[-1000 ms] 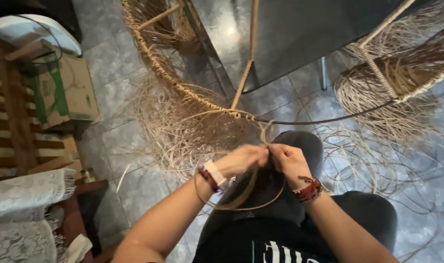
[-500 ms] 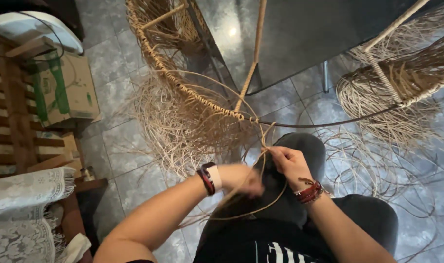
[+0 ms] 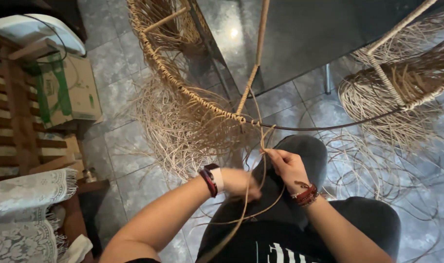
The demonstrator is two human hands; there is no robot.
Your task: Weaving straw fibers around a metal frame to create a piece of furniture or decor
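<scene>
A round metal frame point(image 3: 329, 127) partly wrapped in woven rattan point(image 3: 183, 87) hangs in front of my knees. A thin rattan strand point(image 3: 253, 195) runs down from the frame's rim and loops across my lap. My right hand point(image 3: 287, 165) pinches this strand just below the rim, where the weave ends. My left hand point(image 3: 239, 182), blurred, grips the same strand lower down, by my left knee. Loose strand ends point(image 3: 183, 141) hang from the woven part.
A second woven piece with loose rattan point(image 3: 402, 92) lies at the right. A cardboard box point(image 3: 66, 90) and wooden slats point(image 3: 12, 117) stand at the left, with a lace cloth point(image 3: 22, 214) below. A dark glass tabletop point(image 3: 305, 34) is ahead over the tiled floor.
My left hand has moved away from the right hand, down and to the left, drawing the strand out. The right hand has stayed at the rim.
</scene>
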